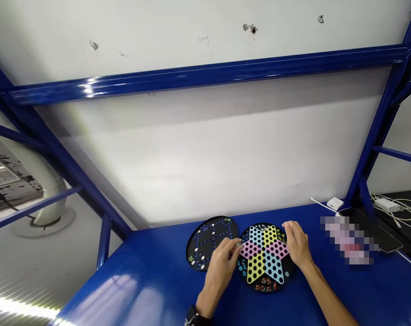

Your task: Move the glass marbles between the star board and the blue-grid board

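A round black Chinese-checkers board (264,258) with a six-pointed star in yellow, blue and pink lies on the blue table (151,290). Marbles sit in its rim pockets. To its left lies a second round black board (208,240) with a blue star outline and small pegs or marbles. My left hand (222,267) hovers between the two boards, fingers pinched together at the coloured board's left edge, on something too small to make out. My right hand (297,244) rests on the coloured board's right rim, fingers curled over it.
A white wall stands right behind the table, framed by blue metal beams (205,74). At the right edge lie a white charger block (335,203), a dark phone (385,237), a blurred patch and white cables (400,208). A black watch (193,317) is on my left wrist.
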A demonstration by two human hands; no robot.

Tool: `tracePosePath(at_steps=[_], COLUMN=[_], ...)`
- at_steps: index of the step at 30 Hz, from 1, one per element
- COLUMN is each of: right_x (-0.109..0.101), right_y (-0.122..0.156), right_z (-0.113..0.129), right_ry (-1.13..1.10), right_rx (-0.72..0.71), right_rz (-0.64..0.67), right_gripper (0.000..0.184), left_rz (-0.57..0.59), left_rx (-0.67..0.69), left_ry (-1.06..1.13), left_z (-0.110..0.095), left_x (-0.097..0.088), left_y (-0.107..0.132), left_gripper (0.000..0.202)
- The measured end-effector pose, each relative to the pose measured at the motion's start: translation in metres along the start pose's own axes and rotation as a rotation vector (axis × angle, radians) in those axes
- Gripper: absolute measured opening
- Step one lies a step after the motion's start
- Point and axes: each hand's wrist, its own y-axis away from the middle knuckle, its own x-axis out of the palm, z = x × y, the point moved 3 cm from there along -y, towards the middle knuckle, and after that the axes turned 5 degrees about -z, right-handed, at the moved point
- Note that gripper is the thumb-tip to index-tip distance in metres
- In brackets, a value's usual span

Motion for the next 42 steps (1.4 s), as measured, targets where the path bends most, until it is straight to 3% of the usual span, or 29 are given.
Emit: tracePosePath(at_steps=[3,5,9,11,14,18,20,22,25,28,33,38,42], right_x=[-0.001,-0.003,-0.005,-0.004,-0.001,0.005,0.007,0.009,0.012,0.016,0.024,0.026,0.025], right_y=[-0.001,-0.003,-0.003,-0.002,0.0,0.003,0.005,0.007,0.01,0.016,0.026,0.027,0.027], right_z=[0.0,0.0,0.002,0.004,0.004,0.004,0.004,0.004,0.006,0.01,0.01,0.009,0.013], right_ry=[-0.01,-0.006,0.001,0.004,0.012,0.038,0.059,0.075,0.117,0.169,0.237,0.264,0.249], right_rx=[-0.017,-0.016,-0.018,-0.023,-0.031,-0.046,-0.05,-0.06,-0.099,-0.19,-0.317,-0.346,-0.339], right_rz=[-0.011,-0.025,-0.039,-0.033,0.015,0.1,0.121,0.141,0.168,0.231,0.307,0.284,0.267], right_gripper=[0.053,0.053,0.052,0.051,0.049,0.041,0.037,0.034,0.029,0.024,0.026,0.03,0.031], left_rz=[0.14,0.248,0.369,0.331,0.175,-0.064,-0.094,-0.031,0.063,0.078,-0.016,-0.006,-0.138], left_rx=[0.134,0.163,0.213,0.225,0.176,-0.045,-0.182,-0.262,-0.275,-0.321,-0.342,-0.374,-0.399], left_ry=[0.102,0.09,0.06,0.04,-0.047,-0.276,-0.367,-0.39,-0.385,-0.386,-0.405,-0.383,-0.379], left_z=[-0.051,-0.074,-0.086,-0.078,-0.05,0.003,0.025,0.036,0.037,0.034,0.039,0.048,0.053], left_x=[0.041,0.065,0.083,0.077,0.053,0.013,0.001,-0.003,0.0,0.002,-0.001,0.001,-0.004], left_y=[0.004,0.007,0.012,0.01,0.003,-0.008,-0.009,-0.009,-0.007,-0.007,-0.007,-0.007,-0.009], left_gripper=[0.025,0.021,0.019,0.018,0.018,0.029,0.031,0.028,0.023,0.02,0.019,0.018,0.023])
